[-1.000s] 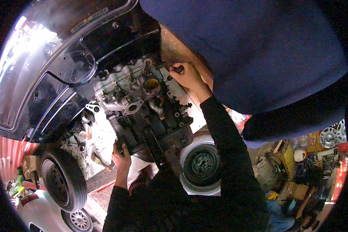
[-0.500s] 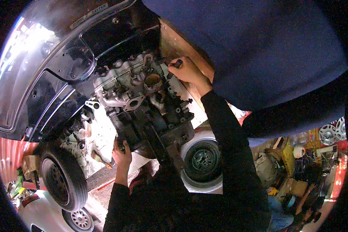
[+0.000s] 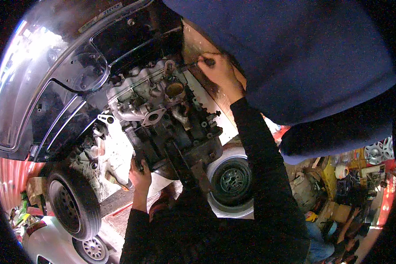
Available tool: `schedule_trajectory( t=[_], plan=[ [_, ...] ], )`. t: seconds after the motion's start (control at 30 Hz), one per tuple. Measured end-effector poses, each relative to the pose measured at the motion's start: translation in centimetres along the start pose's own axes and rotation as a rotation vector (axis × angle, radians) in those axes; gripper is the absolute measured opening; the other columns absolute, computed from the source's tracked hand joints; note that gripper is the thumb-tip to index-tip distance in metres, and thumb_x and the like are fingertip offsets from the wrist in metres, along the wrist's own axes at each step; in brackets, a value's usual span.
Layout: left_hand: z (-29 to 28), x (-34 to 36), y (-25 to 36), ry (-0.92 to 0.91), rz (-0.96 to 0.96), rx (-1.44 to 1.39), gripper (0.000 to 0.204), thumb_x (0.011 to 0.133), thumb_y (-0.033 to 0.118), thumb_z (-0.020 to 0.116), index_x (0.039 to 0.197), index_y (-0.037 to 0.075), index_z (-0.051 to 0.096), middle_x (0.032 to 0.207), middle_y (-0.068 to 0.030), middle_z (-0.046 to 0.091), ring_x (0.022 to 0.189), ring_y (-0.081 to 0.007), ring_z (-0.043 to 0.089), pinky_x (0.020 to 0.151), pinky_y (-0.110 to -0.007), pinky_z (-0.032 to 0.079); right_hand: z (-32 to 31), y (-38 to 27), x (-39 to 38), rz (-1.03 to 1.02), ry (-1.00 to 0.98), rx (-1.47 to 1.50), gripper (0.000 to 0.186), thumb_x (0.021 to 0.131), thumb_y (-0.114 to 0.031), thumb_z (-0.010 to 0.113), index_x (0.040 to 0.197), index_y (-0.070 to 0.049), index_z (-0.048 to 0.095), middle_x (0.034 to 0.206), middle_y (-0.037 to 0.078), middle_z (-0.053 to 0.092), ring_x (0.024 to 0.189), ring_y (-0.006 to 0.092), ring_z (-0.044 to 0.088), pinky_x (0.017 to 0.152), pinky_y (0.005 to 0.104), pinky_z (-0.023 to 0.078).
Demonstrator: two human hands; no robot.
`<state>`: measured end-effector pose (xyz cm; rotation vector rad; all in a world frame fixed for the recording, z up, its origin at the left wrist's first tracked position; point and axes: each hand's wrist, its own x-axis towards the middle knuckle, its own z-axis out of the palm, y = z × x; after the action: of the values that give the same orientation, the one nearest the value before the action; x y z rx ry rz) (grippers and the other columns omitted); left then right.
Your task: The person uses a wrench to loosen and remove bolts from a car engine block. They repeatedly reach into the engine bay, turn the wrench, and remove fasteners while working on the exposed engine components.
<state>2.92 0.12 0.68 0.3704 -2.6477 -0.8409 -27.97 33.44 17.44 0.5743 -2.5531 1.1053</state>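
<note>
We find the engine [image 3: 165, 127] at the centre of the work, standing over a pale bench [image 3: 123, 152], and we take all positions from it. At the engine's near left edge, the left hand [image 3: 140, 179] rests with its fingers partly curled; we judge that it braces the engine or the body, but we cannot tell whether the fingers grip a part there. Beyond the engine's far right corner, the right hand [image 3: 223, 75] is raised, its fingers closed around a dark handle-like piece [image 3: 209, 62]. We note that this piece points toward the engine's far end; whether it touches the engine we cannot confirm. The closed grip and spread arms appear chosen for firm hold and leverage. A wooden panel [image 3: 193, 37] stands behind the right hand, limiting room on that side. Left of the engine, loose metal parts [image 3: 92, 147] lie on the bench, apparently kept within reach. Near right of the engine we record a wheel [image 3: 231, 181]; near left, a second tyre [image 3: 92, 211] stands upright. A black body panel [image 3: 70, 88] borders the engine's far left.
</note>
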Motion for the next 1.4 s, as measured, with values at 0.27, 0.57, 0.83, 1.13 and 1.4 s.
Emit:
schedule_trajectory(
  t=[0.27,0.57,0.83,1.13,1.4],
  plan=[
    [-0.5,0.2,0.6,-0.072,-0.092,-0.064,0.037,0.099,0.026,0.061,0.121,-0.004,0.061,0.102,-0.0279,0.071,0.091,-0.048,0.07,0.079,-0.052,0.057,1.8,1.3,-0.5,0.021,-0.142,0.125,0.03,0.084,-0.03,0.077,0.101,-0.005,0.076,0.097,0.016,0.077,0.088,0.0301,0.073,0.086,0.0384,0.055],
    [0.4,0.4,-0.1,0.082,0.034,-0.028,0.025,0.101,0.028,0.06,0.101,0.003,0.059,0.081,-0.0226,0.069,0.072,-0.0437,0.068,0.064,-0.051,0.052,1.7,1.0,-0.5,0.125,-0.151,0.216,0.02,0.089,-0.022,0.073,0.096,-0.004,0.075,0.073,0.007,0.071,0.058,0.0136,0.066,0.059,0.033,0.052],
    [-0.6,0.2,0.4,-0.076,-0.056,-0.01,0.043,0.1,0.029,0.059,0.128,-0.003,0.059,0.107,-0.0274,0.071,0.09,-0.0477,0.07,0.077,-0.053,0.056,-0.3,-1.1,-0.4,0.097,-0.208,0.204,0.022,0.09,-0.025,0.071,0.092,-0.003,0.074,0.076,0.006,0.071,0.065,0.0134,0.067,0.059,0.032,0.051],
    [0.9,0.0,-0.7,0.111,0.039,0.006,0.026,0.1,0.03,0.059,0.104,0.004,0.059,0.085,-0.0247,0.069,0.076,-0.0489,0.067,0.068,-0.054,0.053,2.6,-0.6,-0.3,0.008,-0.123,0.168,0.027,0.087,-0.027,0.075,0.1,-0.004,0.073,0.095,0.014,0.075,0.085,0.028,0.071,0.078,0.0404,0.055],
    [0.2,0.5,-0.1,-0.064,-0.094,-0.007,0.047,0.099,0.031,0.061,0.128,-0.006,0.058,0.111,-0.03,0.069,0.095,-0.0506,0.068,0.083,-0.055,0.055,1.4,0.0,-0.4,0.261,-0.157,0.169,0.031,0.085,-0.031,0.076,0.098,-0.003,0.074,0.093,0.018,0.076,0.089,0.0342,0.073,0.08,0.0414,0.056]
  ],
)
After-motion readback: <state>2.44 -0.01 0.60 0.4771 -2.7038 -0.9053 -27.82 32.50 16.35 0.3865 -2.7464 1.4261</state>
